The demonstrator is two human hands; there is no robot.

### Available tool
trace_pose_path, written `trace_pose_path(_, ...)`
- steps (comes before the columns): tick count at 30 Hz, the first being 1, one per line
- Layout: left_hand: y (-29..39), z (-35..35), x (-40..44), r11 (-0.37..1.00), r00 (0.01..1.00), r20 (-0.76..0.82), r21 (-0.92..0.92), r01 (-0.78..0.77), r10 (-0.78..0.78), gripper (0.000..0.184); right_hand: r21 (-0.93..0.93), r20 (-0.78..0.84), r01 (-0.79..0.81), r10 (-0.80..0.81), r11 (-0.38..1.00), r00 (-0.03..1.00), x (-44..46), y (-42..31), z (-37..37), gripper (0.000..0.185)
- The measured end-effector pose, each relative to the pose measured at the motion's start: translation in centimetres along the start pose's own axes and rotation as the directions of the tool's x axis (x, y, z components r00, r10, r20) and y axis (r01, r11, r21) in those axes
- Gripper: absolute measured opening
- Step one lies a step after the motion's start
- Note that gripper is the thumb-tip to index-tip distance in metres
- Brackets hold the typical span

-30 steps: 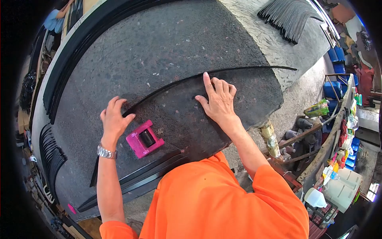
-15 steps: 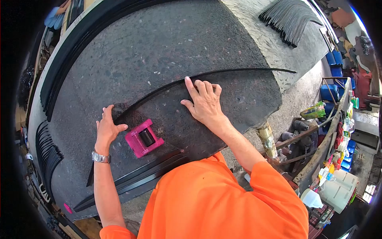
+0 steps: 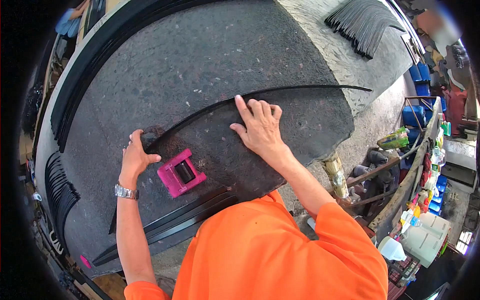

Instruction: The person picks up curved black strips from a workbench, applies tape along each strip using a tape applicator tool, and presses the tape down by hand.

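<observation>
A long thin black strip [image 3: 300,88] lies in a curve across the dark, rough tabletop [image 3: 240,55]. My left hand [image 3: 136,157] rests at its nearer stretch, thumb and fingers spread with the strip passing between or under them; exact contact there is hidden. The index finger of my right hand [image 3: 261,127] reaches out to touch the strip's edge near its middle, while the other fingers are loosely bent and the thumb stands apart. Just right of my left hand sits a pink plastic piece [image 3: 172,186] with a dark block in its centre.
Several flat black strips [image 3: 175,220] lie along the near edge. More strips are bundled at the far left [image 3: 80,95], left [image 3: 57,200] and far right [image 3: 365,25]. A wooden railing [image 3: 400,200] and blue containers [image 3: 414,116] stand beyond the table's right side.
My right hand has shifted very slightly to the right, its index finger still at the strip. The left hand, strip and pink piece look almost unchanged.
</observation>
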State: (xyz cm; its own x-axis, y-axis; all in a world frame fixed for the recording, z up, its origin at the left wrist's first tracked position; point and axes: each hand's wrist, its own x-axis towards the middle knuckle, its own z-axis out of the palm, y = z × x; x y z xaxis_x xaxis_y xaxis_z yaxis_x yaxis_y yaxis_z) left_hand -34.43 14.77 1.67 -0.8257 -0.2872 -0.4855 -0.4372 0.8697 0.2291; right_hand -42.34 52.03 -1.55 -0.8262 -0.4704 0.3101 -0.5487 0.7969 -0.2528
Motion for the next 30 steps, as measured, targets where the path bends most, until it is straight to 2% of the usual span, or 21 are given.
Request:
trace_pose_path(6,-1.1,0.7,0.4,0.998,0.997,-0.057,-0.005,-0.056,0.056,0.102,0.098,0.055,0.088,-0.094,0.991,0.994,0.4,-3.0,0.8,0.076)
trace_pose_path(9,-0.4,0.4,0.2,0.998,0.998,-0.053,0.047,-0.033,0.035,0.102,0.103,0.083,0.133,-0.142,0.986,0.986,0.7,-4.3,1.3,0.076)
trace_pose_path(30,0.3,0.1,0.4,0.995,0.999,-0.05,0.099,0.01,-0.005,0.102,0.171,0.042,0.348,-0.359,0.922,0.932,3.4,-10.2,4.9,0.065)
